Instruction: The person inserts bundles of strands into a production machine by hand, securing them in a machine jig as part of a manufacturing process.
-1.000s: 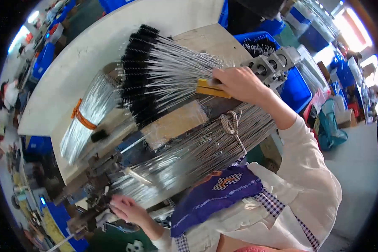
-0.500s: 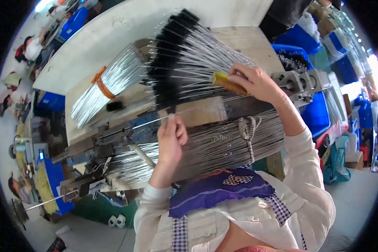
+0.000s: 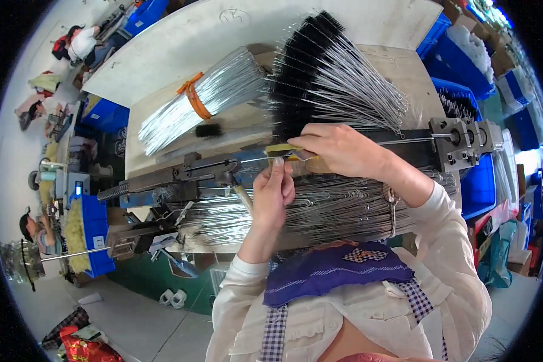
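Observation:
My right hand (image 3: 339, 149) rests on a long dark metal machine (image 3: 181, 176), fingers closed on a thin yellow strip (image 3: 282, 148) and a wire. My left hand (image 3: 273, 192) pinches the same wire just below that strip. Behind my hands lies a fan of finished wire brushes with black bristle tips (image 3: 311, 72). In front of me a big bundle of bare twisted wires (image 3: 320, 208) lies across the bench, tied with cord near its right end.
A second bundle of shiny wires with an orange band (image 3: 206, 99) lies at the back left beside a loose black brush head (image 3: 208, 130). Blue bins (image 3: 464, 96) stand to the right. A metal block (image 3: 461, 142) ends the machine. Other people work at far left.
My left hand rose from the low left end of the machine to its middle and now pinches the wire by my right hand. The view has shifted.

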A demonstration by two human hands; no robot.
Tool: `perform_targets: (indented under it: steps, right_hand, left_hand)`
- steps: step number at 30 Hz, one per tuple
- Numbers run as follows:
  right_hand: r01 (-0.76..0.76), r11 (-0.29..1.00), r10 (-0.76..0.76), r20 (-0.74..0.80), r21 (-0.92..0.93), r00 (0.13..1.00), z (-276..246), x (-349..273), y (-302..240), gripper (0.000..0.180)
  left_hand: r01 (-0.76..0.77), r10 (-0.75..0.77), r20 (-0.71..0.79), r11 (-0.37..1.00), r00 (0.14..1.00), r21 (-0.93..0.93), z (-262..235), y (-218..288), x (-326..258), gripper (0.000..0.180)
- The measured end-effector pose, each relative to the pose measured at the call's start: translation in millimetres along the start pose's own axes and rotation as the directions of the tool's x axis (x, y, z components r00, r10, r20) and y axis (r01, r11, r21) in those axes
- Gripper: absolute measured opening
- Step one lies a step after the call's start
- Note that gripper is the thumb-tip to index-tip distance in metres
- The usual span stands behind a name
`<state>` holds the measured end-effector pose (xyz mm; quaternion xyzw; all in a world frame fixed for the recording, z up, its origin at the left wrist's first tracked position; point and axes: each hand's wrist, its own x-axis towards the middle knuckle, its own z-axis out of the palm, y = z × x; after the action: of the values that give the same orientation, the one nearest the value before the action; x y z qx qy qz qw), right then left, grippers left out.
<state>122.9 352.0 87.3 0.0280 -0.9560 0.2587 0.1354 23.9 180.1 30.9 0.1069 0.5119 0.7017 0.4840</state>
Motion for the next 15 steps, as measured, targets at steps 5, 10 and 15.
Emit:
perform_targets:
  steps: [5,10,15]
  right_hand:
    - [-0.567,0.693,0.37,0.456,0.445,0.81,-35,13,10,0.027]
    - [-0.479,0.789,0.286,0.46,0.386,0.841,-20,18,24,0.031]
    - [-0.038,0.892,0.07,0.055,-0.451,0.996,-30,1,30,0.039]
  left_hand:
    - [0.023,-0.024,0.069,0.999,0.997,0.027,3,-4,0,0.044]
    - [0.101,0.066,0.343,0.889,0.937,-0.446,20,-15,5,0.091]
    - [0.236,0.014,0.315,0.628,0.949,-0.741,33,-4,0,0.097]
